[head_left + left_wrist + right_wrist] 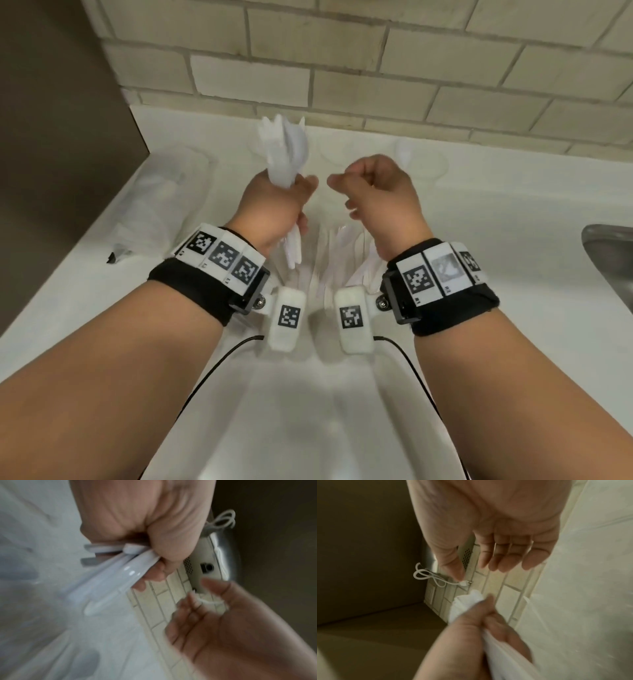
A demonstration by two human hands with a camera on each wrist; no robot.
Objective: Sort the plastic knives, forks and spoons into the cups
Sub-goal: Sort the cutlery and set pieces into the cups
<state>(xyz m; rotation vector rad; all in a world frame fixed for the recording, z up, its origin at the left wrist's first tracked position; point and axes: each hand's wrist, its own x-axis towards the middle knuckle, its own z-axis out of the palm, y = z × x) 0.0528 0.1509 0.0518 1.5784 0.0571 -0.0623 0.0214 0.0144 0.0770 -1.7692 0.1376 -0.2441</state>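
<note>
Behind, a beige brick-tiled wall; at left, a dark brown panel; below, a white countertop; at far right, a metal sink edge; elsewhere, a looped white cable.

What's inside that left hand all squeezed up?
The left hand grips a bundle of white plastic cutlery. Fork tines stick out on top; the middles are hidden by the fingers.
</note>
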